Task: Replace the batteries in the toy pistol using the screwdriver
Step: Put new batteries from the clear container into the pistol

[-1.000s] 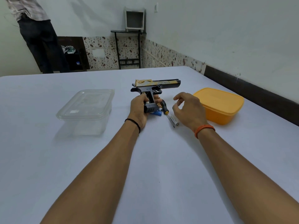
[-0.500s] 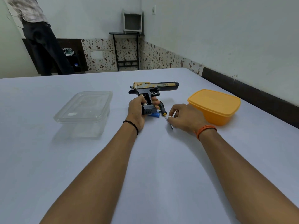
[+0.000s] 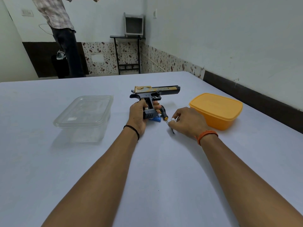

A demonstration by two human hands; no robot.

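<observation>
Head view: white battery (image 3: 173,119) now in right-hand fingers (image 3: 177,115).

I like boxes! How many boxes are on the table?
2: a clear box to the left of the toy pistol, and an orange box on the right.

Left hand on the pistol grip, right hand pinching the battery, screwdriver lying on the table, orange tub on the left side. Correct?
Not quite. The head view shows the orange tub on the right side, beyond the right hand; the clear container is the one on the left. The rest stands: left hand holds the pistol by its grip, right hand pinches the battery, screwdriver lies on the table.
</observation>
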